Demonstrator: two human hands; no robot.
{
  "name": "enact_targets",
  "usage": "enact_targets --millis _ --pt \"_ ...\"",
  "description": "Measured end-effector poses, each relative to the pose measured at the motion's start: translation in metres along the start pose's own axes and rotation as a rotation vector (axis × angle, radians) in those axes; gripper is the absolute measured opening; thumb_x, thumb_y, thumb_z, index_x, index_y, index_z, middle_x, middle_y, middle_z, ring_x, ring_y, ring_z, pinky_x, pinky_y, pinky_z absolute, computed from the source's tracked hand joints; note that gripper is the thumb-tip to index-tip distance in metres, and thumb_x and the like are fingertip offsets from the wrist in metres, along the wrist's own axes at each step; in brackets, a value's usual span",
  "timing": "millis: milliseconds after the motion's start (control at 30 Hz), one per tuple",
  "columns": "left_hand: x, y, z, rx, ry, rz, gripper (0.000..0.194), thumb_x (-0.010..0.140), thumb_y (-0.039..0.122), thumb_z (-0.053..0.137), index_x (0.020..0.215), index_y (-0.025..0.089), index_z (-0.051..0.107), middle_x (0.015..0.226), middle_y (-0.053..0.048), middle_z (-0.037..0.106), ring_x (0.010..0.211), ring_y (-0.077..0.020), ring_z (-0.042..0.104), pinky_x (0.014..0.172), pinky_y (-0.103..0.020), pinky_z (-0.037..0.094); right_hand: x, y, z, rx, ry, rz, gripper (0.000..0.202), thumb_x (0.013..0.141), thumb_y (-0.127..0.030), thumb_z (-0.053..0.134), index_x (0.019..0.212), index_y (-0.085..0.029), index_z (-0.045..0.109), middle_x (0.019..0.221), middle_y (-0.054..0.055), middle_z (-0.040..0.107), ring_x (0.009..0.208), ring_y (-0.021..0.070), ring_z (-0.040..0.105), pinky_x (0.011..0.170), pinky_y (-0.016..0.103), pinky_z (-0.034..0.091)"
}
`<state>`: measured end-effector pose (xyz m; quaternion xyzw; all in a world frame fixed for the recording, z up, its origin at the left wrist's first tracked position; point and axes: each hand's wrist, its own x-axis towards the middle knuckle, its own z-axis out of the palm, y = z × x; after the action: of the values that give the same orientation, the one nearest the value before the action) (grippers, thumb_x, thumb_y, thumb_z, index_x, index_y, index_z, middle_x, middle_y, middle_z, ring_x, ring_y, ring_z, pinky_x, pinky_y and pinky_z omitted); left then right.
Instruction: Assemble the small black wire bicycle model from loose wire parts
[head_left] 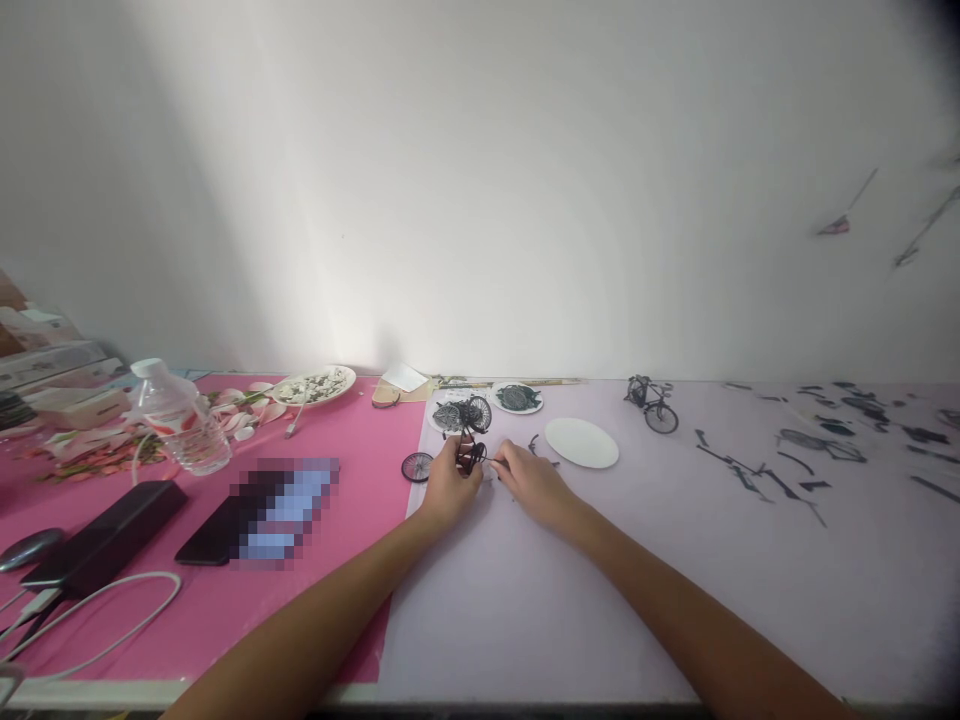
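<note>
A small black model bicycle (pixel 471 440) is gripped in my left hand (pixel 450 485), with its fingers closed around the frame. One spoked wheel stands up at the top and another sticks out to the left of the hand. My right hand (pixel 529 480) pinches a thin dark piece whose kind is too small to tell, close against the right side of the model bicycle. Behind them a white plate (pixel 517 398) holds dark spoked wheels. A second plate of wheels is partly hidden behind the model bicycle. A bare white plate (pixel 581 443) lies to the right of my right hand.
Another model bicycle (pixel 651 402) stands at the back right. Loose black parts (pixel 757 470) spread over the right side. On the pink left side lie a phone (pixel 259 510), a water bottle (pixel 180 420), a black power strip (pixel 105 540) with white cables and a plate of small pieces (pixel 315 385).
</note>
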<state>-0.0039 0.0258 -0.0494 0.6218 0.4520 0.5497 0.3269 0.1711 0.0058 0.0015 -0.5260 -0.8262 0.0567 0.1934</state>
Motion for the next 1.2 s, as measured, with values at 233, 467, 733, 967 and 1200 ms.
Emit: enact_targets --millis 233,467,733,967,1200 --pt "0.000 0.001 0.000 0.000 -0.010 0.002 0.033 0.079 0.015 0.066 0.111 0.018 0.059 0.103 -0.007 0.069 0.077 -0.0141 0.064 0.066 -0.024 0.052 -0.001 -0.002 -0.002 -0.003 -0.005 0.015 0.015 0.105 -0.034 0.046 0.098 -0.022 0.052 0.094 0.003 0.068 0.073 0.0168 0.061 0.062 0.027 0.033" --pt "0.000 0.001 -0.001 -0.020 -0.011 -0.018 0.036 0.077 0.014 0.068 0.112 0.018 0.060 0.101 -0.007 0.070 0.076 -0.0133 0.064 0.065 -0.023 0.053 -0.001 -0.002 -0.003 -0.010 -0.011 0.017 0.016 0.105 -0.034 0.045 0.097 -0.022 0.051 0.094 0.003 0.068 0.070 0.0160 0.061 0.061 0.027 0.032" --pt "0.000 0.002 -0.001 -0.011 -0.029 -0.006 0.039 0.077 0.015 0.069 0.115 0.018 0.059 0.103 -0.008 0.070 0.078 -0.0137 0.065 0.065 -0.024 0.053 0.001 0.002 0.001 -0.027 -0.005 0.023 0.017 0.105 -0.035 0.046 0.096 -0.022 0.051 0.094 0.003 0.069 0.072 0.0172 0.063 0.060 0.027 0.029" --pt "0.000 0.001 -0.002 -0.034 -0.037 -0.026 0.037 0.078 0.017 0.070 0.114 0.017 0.059 0.104 -0.008 0.069 0.078 -0.0128 0.064 0.067 -0.023 0.053 0.000 0.001 -0.003 0.038 0.011 0.023 0.015 0.104 -0.035 0.047 0.097 -0.022 0.052 0.095 0.003 0.069 0.069 0.0156 0.060 0.061 0.026 0.031" --pt "0.005 -0.001 0.000 -0.183 -0.045 -0.137 0.041 0.076 0.023 0.078 0.112 0.016 0.062 0.106 -0.010 0.070 0.077 -0.0135 0.066 0.068 -0.025 0.054 -0.001 0.006 -0.009 0.210 0.114 0.027 0.018 0.100 -0.039 0.049 0.092 -0.024 0.056 0.089 0.000 0.069 0.074 0.0158 0.060 0.066 0.025 0.039"
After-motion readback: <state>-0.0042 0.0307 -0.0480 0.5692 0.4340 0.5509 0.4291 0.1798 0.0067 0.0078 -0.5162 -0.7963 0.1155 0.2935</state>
